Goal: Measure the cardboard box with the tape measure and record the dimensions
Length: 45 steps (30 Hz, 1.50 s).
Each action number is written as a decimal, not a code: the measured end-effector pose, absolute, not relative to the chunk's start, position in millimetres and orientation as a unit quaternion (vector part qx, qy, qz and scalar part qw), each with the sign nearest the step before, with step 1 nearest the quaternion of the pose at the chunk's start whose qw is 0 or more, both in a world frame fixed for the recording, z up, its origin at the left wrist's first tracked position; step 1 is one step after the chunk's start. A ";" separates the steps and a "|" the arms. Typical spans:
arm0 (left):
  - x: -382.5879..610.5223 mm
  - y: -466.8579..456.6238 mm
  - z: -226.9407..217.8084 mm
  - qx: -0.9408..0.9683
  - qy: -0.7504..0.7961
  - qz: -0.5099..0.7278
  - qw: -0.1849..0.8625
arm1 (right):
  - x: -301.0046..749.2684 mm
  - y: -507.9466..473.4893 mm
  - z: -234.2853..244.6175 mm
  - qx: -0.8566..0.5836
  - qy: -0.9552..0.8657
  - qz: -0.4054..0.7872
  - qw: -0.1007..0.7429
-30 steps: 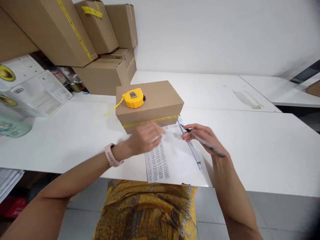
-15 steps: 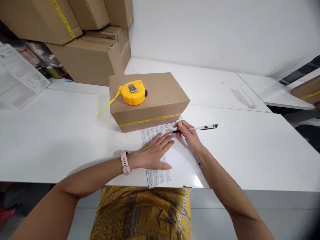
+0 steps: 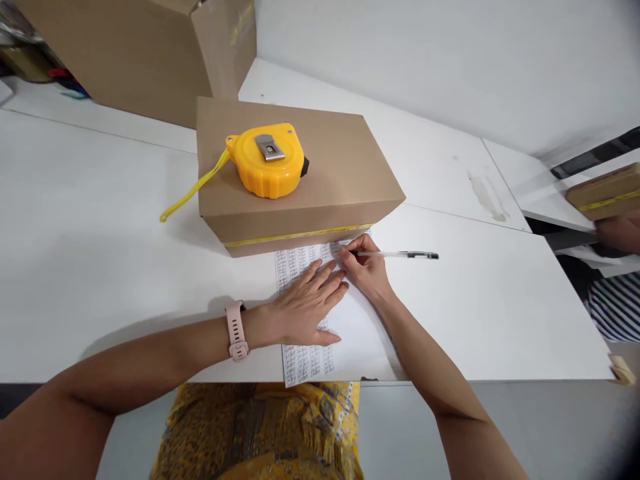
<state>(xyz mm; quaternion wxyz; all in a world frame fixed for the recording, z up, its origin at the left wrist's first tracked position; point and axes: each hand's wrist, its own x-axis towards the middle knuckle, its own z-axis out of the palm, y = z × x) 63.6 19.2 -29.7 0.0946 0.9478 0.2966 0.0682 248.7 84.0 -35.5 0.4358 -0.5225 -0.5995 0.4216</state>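
My left hand [image 3: 310,307] lies flat on a sheet of paper [image 3: 305,363] covered with columns of handwriting, its fingers spread. Closed around a pen [image 3: 410,255] with a clear barrel and dark grip, my right hand [image 3: 367,270] rests on the sheet just right of my left fingertips. The pen's tip is hidden behind my fingers. Beyond both hands stands a brown cardboard box [image 3: 330,160] with a yellow tape strip along its near side, overlapping the paper's far end. On top of it sits a yellow tape measure [image 3: 273,177] with a wrist strap.
A larger cardboard box [image 3: 140,60] stands at the back left, beside some clutter [image 3: 30,63]. The white table [image 3: 475,300] meets a wall behind. At the far right, another person's hand [image 3: 620,233] is by a taped cardboard box [image 3: 607,190].
My head view has moved closer and shifted. My right hand has drawn its fingers in around the pen, lowering it to the paper near the box. My left hand stays flat.
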 end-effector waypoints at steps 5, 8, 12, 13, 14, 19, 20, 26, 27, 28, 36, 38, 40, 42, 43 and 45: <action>65.4 19.8 -29.1 0.948 0.299 0.065 0.084 | 248.2 87.0 -42.9 -0.534 -0.601 0.370 0.465; 66.0 19.4 -30.1 0.948 0.300 0.071 0.083 | 248.3 88.2 -45.1 -0.533 -0.610 0.365 0.459; 66.5 18.9 -31.1 0.947 0.300 0.078 0.085 | 248.6 87.8 -44.5 -0.531 -0.618 0.363 0.453; 66.5 18.9 -31.1 0.947 0.300 0.078 0.087 | 248.7 87.6 -44.2 -0.531 -0.618 0.363 0.452; 66.4 18.9 -31.0 0.947 0.300 0.078 0.089 | 248.8 87.4 -44.0 -0.531 -0.618 0.363 0.451; 66.0 19.2 -29.5 0.945 0.304 0.075 0.098 | 249.2 86.7 -44.5 -0.536 -0.618 0.369 0.441; 65.9 19.2 -29.3 0.945 0.305 0.073 0.099 | 249.3 86.6 -44.8 -0.538 -0.618 0.369 0.439; 66.1 19.2 -28.8 0.945 0.305 0.066 0.100 | 250.4 86.3 -44.7 -0.537 -0.625 0.366 0.432; 66.1 19.1 -28.7 0.945 0.306 0.064 0.100 | 250.5 86.3 -44.4 -0.536 -0.627 0.365 0.431; 66.1 19.2 -28.7 0.944 0.306 0.064 0.101 | 250.4 86.2 -44.0 -0.536 -0.629 0.364 0.429; 66.5 20.1 -29.4 0.945 0.303 0.069 0.104 | 249.5 86.3 -43.5 -0.533 -0.641 0.352 0.425; 66.6 20.1 -29.3 0.945 0.303 0.068 0.107 | 249.6 86.3 -43.9 -0.532 -0.639 0.357 0.425; 66.5 20.0 -29.1 0.944 0.304 0.068 0.108 | 249.4 86.3 -43.7 -0.533 -0.635 0.363 0.426; 66.3 19.7 -29.0 0.944 0.304 0.067 0.107 | 249.2 86.5 -43.1 -0.535 -0.627 0.366 0.432; 66.1 19.5 -29.1 0.944 0.304 0.067 0.106 | 249.0 86.6 -42.7 -0.536 -0.623 0.367 0.436; 65.7 19.1 -29.3 0.945 0.304 0.070 0.104 | 248.6 86.8 -42.1 -0.538 -0.617 0.366 0.442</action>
